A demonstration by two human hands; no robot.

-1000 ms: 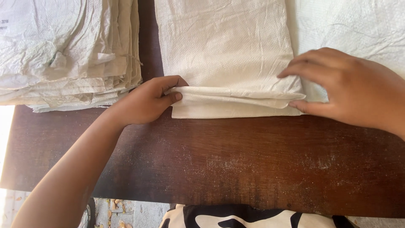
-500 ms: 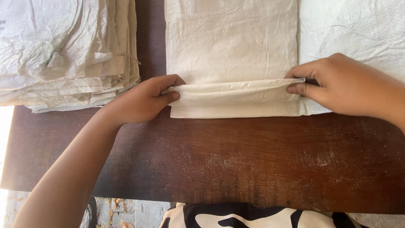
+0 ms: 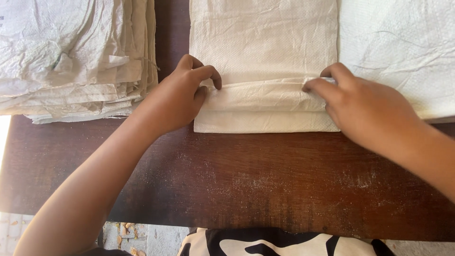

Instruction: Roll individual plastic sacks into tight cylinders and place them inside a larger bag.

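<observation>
White woven sack (image 3: 263, 42) lies centre-far on the tabletop (image 3: 265, 185). Near end already folded over twice; long far part still flat. Left hand (image 3: 177, 97) and right hand (image 3: 367, 106) each pinch an end of the fold. Sack pile (image 3: 71, 57) far left.

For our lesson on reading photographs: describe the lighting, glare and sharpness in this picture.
Head view: soft, even daylight; the sack weave and table grain are sharp. Left hand and right hand show no blur. A blown-out white strip glares at the left edge. Only faint shadows lie under the hands.
</observation>
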